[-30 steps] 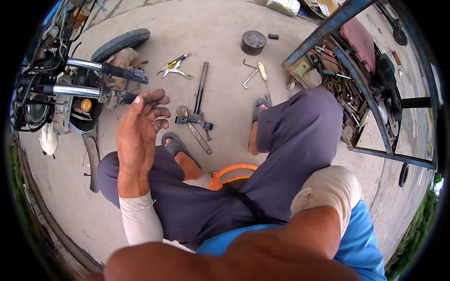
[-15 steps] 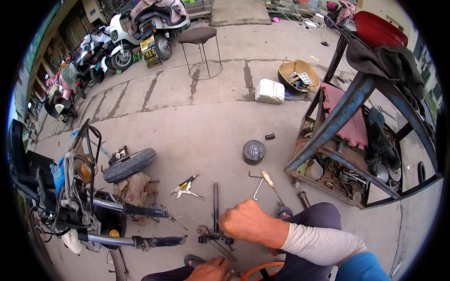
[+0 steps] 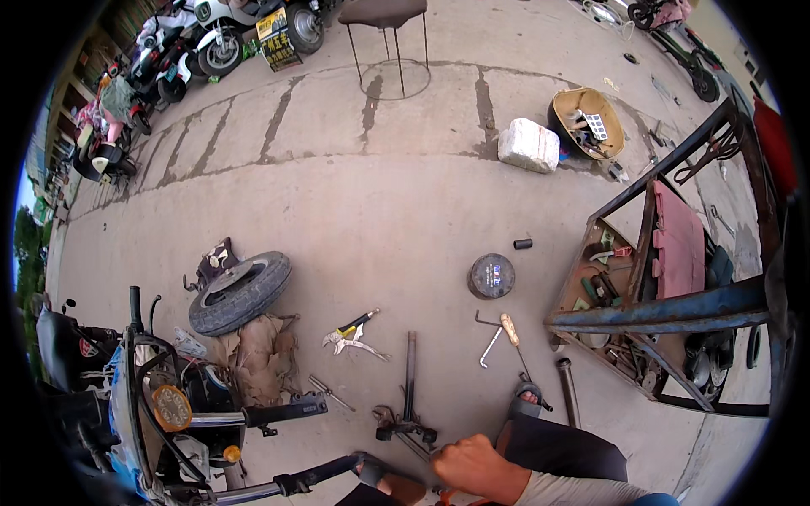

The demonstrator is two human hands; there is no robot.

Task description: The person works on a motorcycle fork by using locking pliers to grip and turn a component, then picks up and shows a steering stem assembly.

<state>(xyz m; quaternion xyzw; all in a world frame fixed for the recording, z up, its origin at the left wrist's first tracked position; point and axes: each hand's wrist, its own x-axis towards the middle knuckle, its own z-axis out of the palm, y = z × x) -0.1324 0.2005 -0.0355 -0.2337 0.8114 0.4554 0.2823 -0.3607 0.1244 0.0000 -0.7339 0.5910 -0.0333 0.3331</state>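
My right hand (image 3: 479,469) is closed in a fist low in the view; what its fingers hold, if anything, is hidden. Just left of it stands a T-shaped steel steering stem (image 3: 411,379) with a dark clamp at its base. A wrench (image 3: 386,420) lies at that clamp, and a flat metal bar (image 3: 413,447) runs from there toward my fist. My left hand is out of view. Locking pliers (image 3: 353,336) lie farther off on the concrete. To the right are a screwdriver (image 3: 509,329) with a pale handle and a bent hex key (image 3: 490,347).
A partly dismantled scooter front with fork tubes (image 3: 283,411) is at left, beside a loose wheel (image 3: 245,295). A round dark tin (image 3: 491,277) sits ahead. A blue metal rack (image 3: 658,319) with parts stands at right. A stool (image 3: 384,12) and white block (image 3: 529,145) are farther away.
My right fist has moved down and right, away from above the stem. My left hand has left the view. The view has shifted, showing more of the scooter front.
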